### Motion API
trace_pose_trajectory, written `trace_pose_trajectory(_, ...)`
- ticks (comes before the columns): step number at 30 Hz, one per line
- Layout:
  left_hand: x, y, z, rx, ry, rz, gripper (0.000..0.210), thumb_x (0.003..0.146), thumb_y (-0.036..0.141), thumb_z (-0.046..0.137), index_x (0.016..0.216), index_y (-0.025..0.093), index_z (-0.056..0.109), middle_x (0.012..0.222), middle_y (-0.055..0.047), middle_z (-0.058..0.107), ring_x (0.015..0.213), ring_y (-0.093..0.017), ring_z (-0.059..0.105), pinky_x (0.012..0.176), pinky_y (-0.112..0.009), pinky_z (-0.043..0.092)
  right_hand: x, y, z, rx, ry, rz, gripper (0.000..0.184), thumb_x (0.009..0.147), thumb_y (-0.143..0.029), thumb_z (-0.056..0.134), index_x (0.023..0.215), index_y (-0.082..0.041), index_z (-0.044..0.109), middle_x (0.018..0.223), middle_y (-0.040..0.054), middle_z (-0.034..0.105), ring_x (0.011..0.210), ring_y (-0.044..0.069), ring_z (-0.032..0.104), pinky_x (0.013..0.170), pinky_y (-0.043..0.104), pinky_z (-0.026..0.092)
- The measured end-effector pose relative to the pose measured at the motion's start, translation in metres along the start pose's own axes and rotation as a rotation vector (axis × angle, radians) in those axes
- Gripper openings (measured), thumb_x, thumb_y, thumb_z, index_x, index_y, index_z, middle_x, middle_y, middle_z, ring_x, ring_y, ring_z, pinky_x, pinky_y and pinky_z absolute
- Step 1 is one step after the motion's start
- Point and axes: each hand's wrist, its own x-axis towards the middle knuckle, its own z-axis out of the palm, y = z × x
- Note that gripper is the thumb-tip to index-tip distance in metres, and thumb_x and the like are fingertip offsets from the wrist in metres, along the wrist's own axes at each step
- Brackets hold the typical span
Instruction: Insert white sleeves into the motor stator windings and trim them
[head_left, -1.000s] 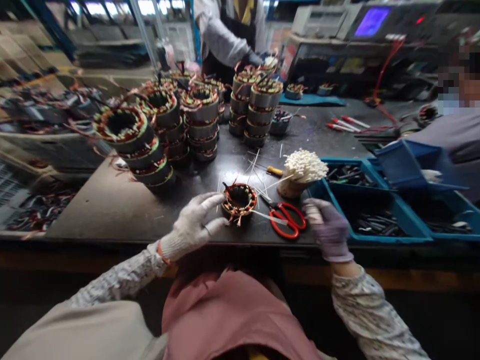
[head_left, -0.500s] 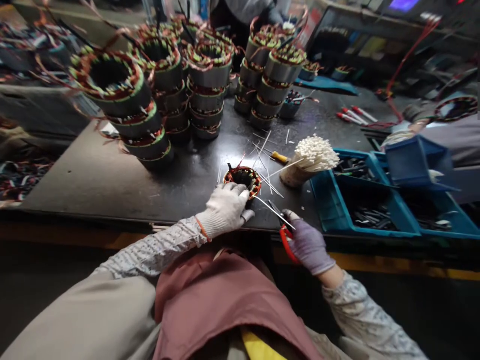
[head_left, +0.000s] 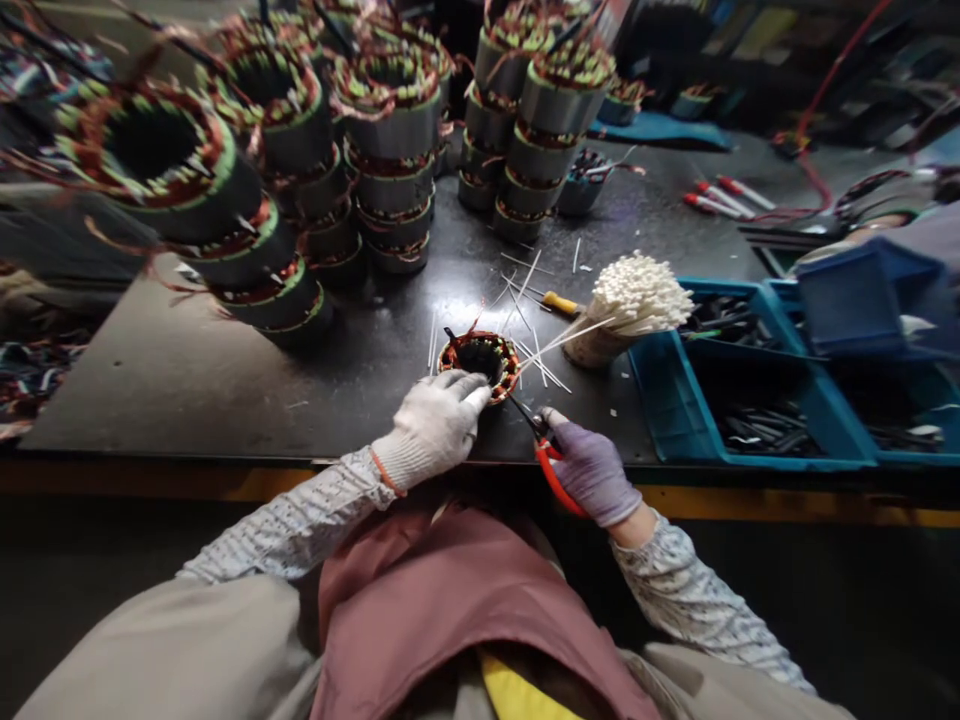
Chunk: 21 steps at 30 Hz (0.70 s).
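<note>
A small motor stator (head_left: 511, 358) with copper windings and dark ends lies on the dark bench in front of me. My left hand (head_left: 442, 420), in a white knit glove, holds its near left side, fingers over the rim. In a purple glove, my right hand (head_left: 596, 470) grips red-handled scissors (head_left: 553, 478). Their dark blades point up-left, tips at the stator's near right edge; whether they touch it, I cannot tell. White strings (head_left: 559, 342) run from the stator's right side toward a bundle of white ties (head_left: 637, 292) in a round holder.
Stacked stators (head_left: 397, 190) stand at the back and left. Loose white strips and a yellow-handled tool (head_left: 561, 303) lie behind the stator. Blue bins (head_left: 664, 410) with dark pieces are at right, near a co-worker's sleeve (head_left: 926, 240). Red-capped markers (head_left: 716, 200) lie farther back.
My right hand has moved left with the scissors, bringing their tips to the stator. The white strand that stuck out from the stator toward that hand no longer shows there. My view has shifted slightly.
</note>
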Motion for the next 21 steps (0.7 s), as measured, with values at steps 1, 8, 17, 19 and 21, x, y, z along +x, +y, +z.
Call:
trace_pose_trajectory(1,0.001,-0.004,-0.002,-0.007,-0.017,0.016,0.045,0.083,0.021,0.052,0.128,0.019,0.057,0.135,-0.007,0.057,0.121,-0.028,0.052,0.099,-0.045,0.047,0.000,0.003,-0.001,0.011,0.009,0.018,0.044,0.080,-0.024,0.052,0.121,-0.014,0.061,0.104,0.0099,0.072,0.090,0.021,0.069,0.079,0.028,0.054)
trace_pose_trajectory(8,0.005,-0.031,-0.005,-0.027,-0.050,0.155,0.044,0.084,0.019,0.051,0.127,0.019,0.058,0.135,-0.004,0.057,0.123,-0.025,0.051,0.104,-0.043,0.045,0.026,-0.001,-0.019,-0.151,0.006,0.122,0.048,0.077,-0.028,0.058,0.123,-0.017,0.060,0.109,0.0121,0.070,0.089,0.024,0.068,0.072,0.029,0.052)
trace_pose_trajectory(17,0.004,-0.023,-0.031,0.072,-0.024,0.117,0.038,0.085,0.023,0.056,0.123,0.023,0.060,0.134,-0.011,0.056,0.127,-0.034,0.048,0.108,-0.059,0.032,0.040,0.019,-0.014,-0.088,-0.098,0.115,0.043,0.080,-0.031,0.054,0.121,-0.020,0.061,0.085,0.0057,0.074,0.076,0.022,0.070,0.067,0.028,0.051)
trace_pose_trajectory(19,0.014,-0.009,-0.027,0.097,-0.032,0.072,0.047,0.085,0.027,0.059,0.131,0.019,0.053,0.132,-0.016,0.057,0.126,-0.035,0.049,0.109,-0.058,0.031,0.051,0.017,-0.016,-0.129,-0.088,0.144,0.046,0.080,-0.033,0.055,0.123,-0.019,0.060,0.088,0.0067,0.074,0.078,0.022,0.070,0.066,0.028,0.051)
trace_pose_trajectory(21,0.028,-0.001,-0.017,0.110,-0.104,0.039,0.056,0.085,0.026,0.060,0.138,0.013,0.045,0.123,-0.019,0.062,0.116,-0.032,0.057,0.108,-0.052,0.035,0.065,0.012,-0.017,-0.137,-0.081,0.134,0.047,0.078,-0.033,0.057,0.123,-0.019,0.060,0.097,0.0082,0.074,0.084,0.023,0.070,0.068,0.028,0.051)
